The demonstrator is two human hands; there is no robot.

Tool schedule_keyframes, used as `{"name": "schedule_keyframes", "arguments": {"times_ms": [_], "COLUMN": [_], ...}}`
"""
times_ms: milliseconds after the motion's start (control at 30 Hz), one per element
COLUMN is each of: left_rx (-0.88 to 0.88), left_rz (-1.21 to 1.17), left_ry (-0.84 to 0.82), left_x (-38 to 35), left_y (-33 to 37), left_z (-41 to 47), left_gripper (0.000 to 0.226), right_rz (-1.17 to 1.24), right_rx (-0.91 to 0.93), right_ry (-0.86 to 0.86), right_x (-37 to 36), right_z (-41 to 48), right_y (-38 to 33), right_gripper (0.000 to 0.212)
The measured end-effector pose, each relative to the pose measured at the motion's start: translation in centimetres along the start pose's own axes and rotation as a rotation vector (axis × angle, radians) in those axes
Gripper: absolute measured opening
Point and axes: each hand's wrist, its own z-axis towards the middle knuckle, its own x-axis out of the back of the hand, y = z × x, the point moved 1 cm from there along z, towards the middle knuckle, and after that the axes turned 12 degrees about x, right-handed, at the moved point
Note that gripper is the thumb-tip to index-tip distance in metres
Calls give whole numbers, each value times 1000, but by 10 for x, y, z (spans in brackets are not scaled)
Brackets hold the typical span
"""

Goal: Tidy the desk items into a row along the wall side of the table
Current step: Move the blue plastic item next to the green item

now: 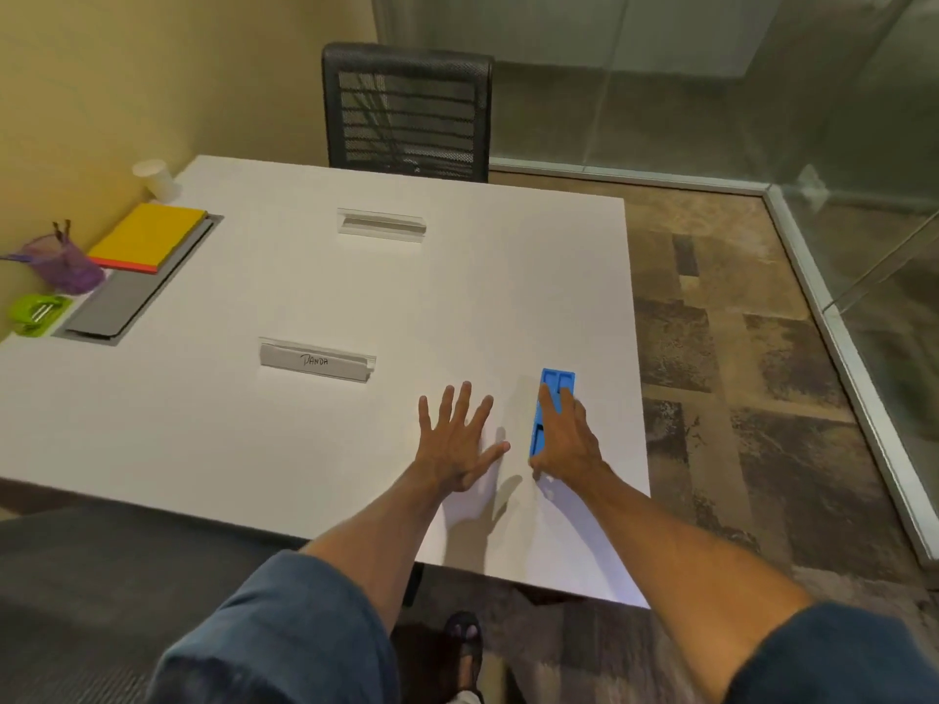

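Note:
A long blue plastic tray with small compartments lies near the right edge of the white table. My right hand covers its near half, thumb on the left side and fingers across the top. My left hand hovers flat beside it with the fingers spread and nothing in it. Along the wall side on the left sit a white paper cup, a yellow notebook, a purple mesh holder and a green stapler.
Two name card holders stand mid-table, one far, one near with handwriting. A grey cable flap lies under the notebook. A black mesh chair stands at the far side. Glass partitions close the room on the right.

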Motion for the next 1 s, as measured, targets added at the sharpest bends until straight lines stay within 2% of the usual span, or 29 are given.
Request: {"name": "schedule_keyframes", "arguments": {"times_ms": [167, 333, 567, 800, 1000], "left_rx": [96, 280, 459, 671, 791], "left_rz": [20, 31, 14, 31, 5], "left_ry": [45, 159, 253, 314, 392], "left_x": [5, 19, 49, 68, 98], "left_y": [0, 2, -7, -40, -91], "left_z": [-36, -101, -172, -279, -347], "left_gripper": [76, 77, 78, 78, 79], "right_rz": [-14, -42, -39, -52, -87], "right_rx": [134, 358, 569, 843, 971], "right_ry": [-39, -6, 21, 32, 69], "right_x": [13, 34, 56, 69, 86], "right_z": [-18, -55, -93, -150, -175], "right_y": [-12, -35, -79, -166, -246], "right_gripper": [114, 112, 114, 109, 106]}}
